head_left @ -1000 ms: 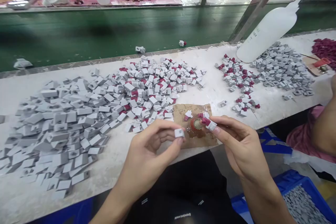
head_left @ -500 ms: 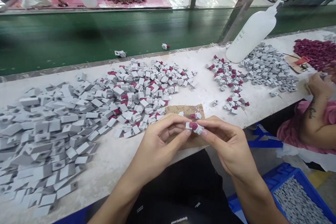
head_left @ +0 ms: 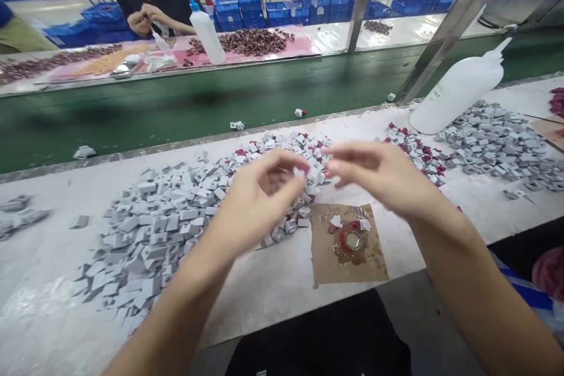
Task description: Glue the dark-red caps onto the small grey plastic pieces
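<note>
My left hand (head_left: pixel 262 205) pinches a small grey-and-maroon plastic piece (head_left: pixel 303 170) between thumb and fingertips, raised over the pile. To its right, my right hand (head_left: pixel 379 179) is apart from that piece, its fingers spread and slightly blurred, with nothing visible in them. Beneath both hands lies a pile of grey plastic blocks (head_left: pixel 176 200), with maroon bits among those at its far right end. On the cardboard piece (head_left: pixel 324 270) near the table edge sits a round red-rimmed dish (head_left: pixel 342 239) with liquid in it. Small grey and maroon pieces lie beside the dish.
A white squeeze bottle (head_left: pixel 460 91) leans at the right, near another grey pile (head_left: pixel 502 141) and a smaller grey-and-maroon pile (head_left: pixel 418 150). Beyond the table runs a green conveyor belt (head_left: pixel 189 100) carrying several small pieces. Across it, a person (head_left: pixel 170 3) works with their hands.
My hands have separated and moved up, away from the cardboard; the right has let go of the piece, which stays in the left. The view has shifted, showing the dish and the person opposite.
</note>
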Demonstrator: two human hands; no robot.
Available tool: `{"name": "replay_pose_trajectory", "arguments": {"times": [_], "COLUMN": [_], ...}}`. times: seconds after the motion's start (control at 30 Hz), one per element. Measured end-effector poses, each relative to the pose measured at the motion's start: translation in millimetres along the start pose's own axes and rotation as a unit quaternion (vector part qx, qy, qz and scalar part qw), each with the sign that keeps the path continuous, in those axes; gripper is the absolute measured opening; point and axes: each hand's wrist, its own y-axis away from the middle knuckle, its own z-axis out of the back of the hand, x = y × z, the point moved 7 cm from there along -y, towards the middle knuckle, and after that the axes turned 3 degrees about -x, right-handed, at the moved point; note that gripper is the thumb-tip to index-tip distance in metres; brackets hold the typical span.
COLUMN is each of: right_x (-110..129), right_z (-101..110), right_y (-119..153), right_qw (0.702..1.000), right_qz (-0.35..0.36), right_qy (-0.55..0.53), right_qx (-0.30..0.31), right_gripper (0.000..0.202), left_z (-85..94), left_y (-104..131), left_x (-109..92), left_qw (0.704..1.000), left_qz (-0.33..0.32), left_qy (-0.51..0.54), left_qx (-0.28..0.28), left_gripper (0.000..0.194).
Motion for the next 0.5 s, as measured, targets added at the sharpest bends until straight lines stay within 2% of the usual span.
{"name": "replay_pose_trajectory", "arguments": {"times": [0.07, 0.1, 0.13, 0.2, 0.27, 0.37, 0.43, 0.5], "right_x": [-0.9, -2.3, -4.5, -10.1, -17.2, -26.0, -29.1, -31.0], "right_z": [2.8, -1.2, -8.7, -29.4, -49.0, -55.1, -38.8, -12.8], "right_y": [-68.2, -102.2, -134.2, -187.2, -221.5, -240.4, -236.0, -219.8], "right_qw": [0.990, 0.977, 0.971, 0.966, 0.965, 0.964, 0.964, 0.965], "right_qz": [-0.007, -0.006, -0.005, 0.002, 0.000, -0.014, -0.022, -0.031], "right_qy": [0.139, 0.208, 0.232, 0.254, 0.259, 0.263, 0.258, 0.245], "right_qx": [-0.037, -0.049, -0.054, -0.051, -0.037, -0.037, -0.062, -0.084], "right_gripper": [0.035, 0.038, 0.041, 0.044, 0.038, 0.035, 0.030, 0.030], "left_z": [33.8, 48.1, 57.6, 66.4, 65.8, 55.4, 42.7, 26.2], "left_y": [-38.4, -57.7, -76.9, -113.3, -144.9, -182.7, -204.3, -224.3], "left_x": [0.7, 2.6, 6.7, 18.4, 34.2, 59.4, 72.3, 79.7], "left_qw": [0.992, 0.982, 0.972, 0.957, 0.948, 0.939, 0.938, 0.940], "left_qz": [0.019, 0.033, 0.052, 0.087, 0.122, 0.180, 0.211, 0.230], "left_qy": [-0.091, -0.133, -0.172, -0.226, -0.252, -0.263, -0.255, -0.239], "left_qx": [-0.088, -0.129, -0.148, -0.158, -0.149, -0.127, -0.102, -0.075], "left_gripper": [0.015, 0.015, 0.015, 0.016, 0.014, 0.017, 0.027, 0.035]}}
